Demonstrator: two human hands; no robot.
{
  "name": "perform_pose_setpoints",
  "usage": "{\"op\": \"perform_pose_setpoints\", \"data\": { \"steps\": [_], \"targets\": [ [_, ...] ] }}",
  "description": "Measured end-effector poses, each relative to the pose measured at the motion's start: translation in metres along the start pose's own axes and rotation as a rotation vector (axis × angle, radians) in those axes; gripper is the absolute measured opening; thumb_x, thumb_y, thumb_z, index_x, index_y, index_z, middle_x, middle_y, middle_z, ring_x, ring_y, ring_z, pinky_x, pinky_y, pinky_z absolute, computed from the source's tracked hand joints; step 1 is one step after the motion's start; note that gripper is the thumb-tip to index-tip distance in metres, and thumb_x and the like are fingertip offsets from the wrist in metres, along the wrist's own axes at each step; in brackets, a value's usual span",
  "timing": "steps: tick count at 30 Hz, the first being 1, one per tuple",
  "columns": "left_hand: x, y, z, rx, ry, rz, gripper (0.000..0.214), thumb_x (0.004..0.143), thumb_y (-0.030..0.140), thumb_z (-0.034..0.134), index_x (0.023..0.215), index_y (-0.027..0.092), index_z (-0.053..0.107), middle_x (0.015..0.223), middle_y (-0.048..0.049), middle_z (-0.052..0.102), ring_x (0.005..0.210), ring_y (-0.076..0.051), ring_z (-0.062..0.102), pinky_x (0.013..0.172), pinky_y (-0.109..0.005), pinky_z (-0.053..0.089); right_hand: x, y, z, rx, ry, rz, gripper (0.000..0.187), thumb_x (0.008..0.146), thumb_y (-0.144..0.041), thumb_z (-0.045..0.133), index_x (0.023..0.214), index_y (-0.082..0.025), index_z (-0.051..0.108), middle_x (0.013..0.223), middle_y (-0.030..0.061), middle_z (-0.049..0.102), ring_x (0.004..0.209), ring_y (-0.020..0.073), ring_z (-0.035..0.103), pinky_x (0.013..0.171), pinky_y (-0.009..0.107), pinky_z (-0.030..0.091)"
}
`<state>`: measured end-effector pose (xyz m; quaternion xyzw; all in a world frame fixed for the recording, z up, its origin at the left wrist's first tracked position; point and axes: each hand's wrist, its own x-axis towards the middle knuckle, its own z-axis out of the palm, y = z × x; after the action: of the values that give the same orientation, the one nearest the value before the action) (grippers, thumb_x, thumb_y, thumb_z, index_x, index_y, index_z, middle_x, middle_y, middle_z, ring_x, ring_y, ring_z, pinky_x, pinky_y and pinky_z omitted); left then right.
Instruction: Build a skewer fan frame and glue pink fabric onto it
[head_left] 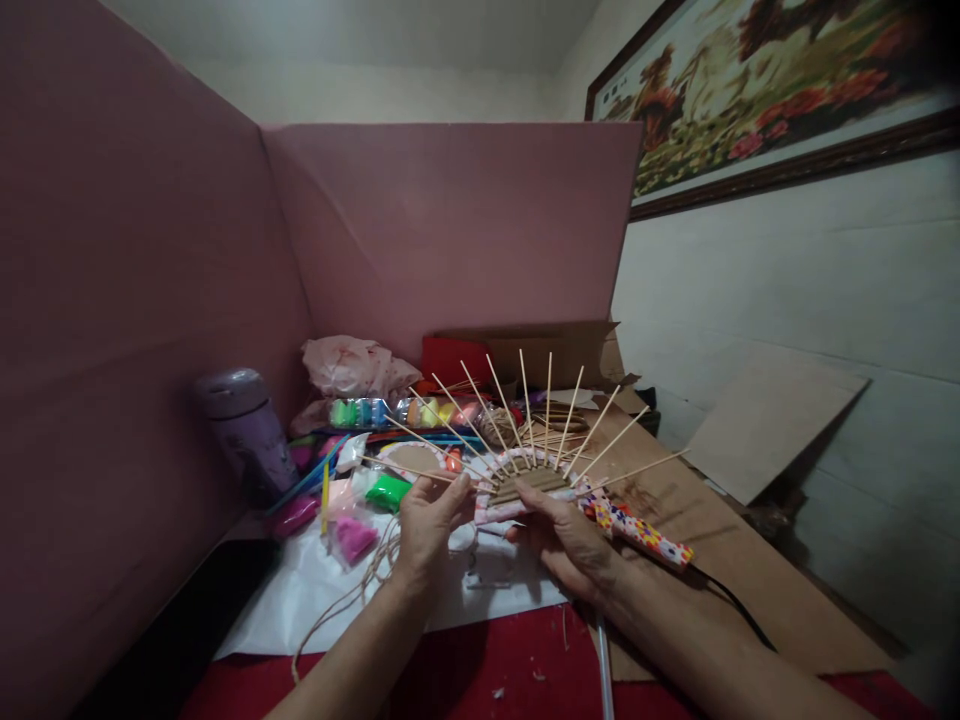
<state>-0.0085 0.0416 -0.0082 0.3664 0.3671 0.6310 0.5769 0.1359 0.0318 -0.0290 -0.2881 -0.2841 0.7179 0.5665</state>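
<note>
A half-round corrugated cardboard piece (532, 486) with a pale patterned rim is held up in front of me. Several thin wooden sticks (551, 400) fan out from its curved edge like rays. My left hand (426, 525) pinches its left end, beside the lowest stick there. With the thumb on the cardboard face and the other fingers beneath, my right hand (570, 545) grips its lower right part. Just right of that hand lies a flower-patterned glue gun (645, 532) with a black cord. Below the piece, a small wire stand (487, 582) is partly visible.
Bags of coloured clay (386, 492), a twine strand (367, 580) and a round cardboard piece (412, 458) lie left. A purple bottle (247, 430) stands by the pink partition (450, 220). Brown cardboard (750, 590) covers the right side; a clear glue stick (604, 665) lies in front.
</note>
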Motion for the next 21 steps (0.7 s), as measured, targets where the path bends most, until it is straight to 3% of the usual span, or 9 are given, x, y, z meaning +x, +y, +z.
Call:
{"op": "perform_pose_setpoints", "data": {
  "steps": [8, 14, 21],
  "targets": [
    [-0.007, 0.006, 0.003, 0.056, -0.015, 0.055, 0.020, 0.062, 0.028, 0.067, 0.072, 0.012, 0.059, 0.069, -0.0028, 0.063, 0.064, -0.012, 0.059, 0.060, -0.023, 0.046, -0.005, -0.005, 0.007, 0.056, -0.031, 0.024, 0.015, 0.071, -0.025, 0.063, 0.070, -0.010, 0.062, 0.065, 0.0042, 0.064, 0.058, 0.0115, 0.058, 0.049, 0.021, 0.048],
    [-0.010, 0.007, 0.002, 0.112, -0.107, 0.093, 0.021, 0.067, 0.025, 0.063, 0.084, 0.014, 0.061, 0.080, -0.0045, 0.063, 0.074, -0.013, 0.058, 0.064, -0.023, 0.046, -0.006, -0.007, 0.008, 0.103, -0.004, 0.011, 0.010, 0.071, -0.023, 0.063, 0.071, -0.012, 0.062, 0.067, 0.0028, 0.065, 0.062, 0.0124, 0.059, 0.049, 0.022, 0.047],
    [-0.012, 0.008, 0.006, 0.161, -0.088, 0.042, 0.024, 0.064, 0.027, 0.065, 0.083, 0.013, 0.061, 0.083, -0.0055, 0.063, 0.072, -0.016, 0.059, 0.065, -0.028, 0.048, -0.006, -0.007, 0.007, 0.135, -0.044, -0.013, 0.014, 0.072, -0.025, 0.062, 0.077, -0.012, 0.064, 0.075, 0.0042, 0.066, 0.068, 0.0132, 0.058, 0.055, 0.024, 0.046]
  ]
}}
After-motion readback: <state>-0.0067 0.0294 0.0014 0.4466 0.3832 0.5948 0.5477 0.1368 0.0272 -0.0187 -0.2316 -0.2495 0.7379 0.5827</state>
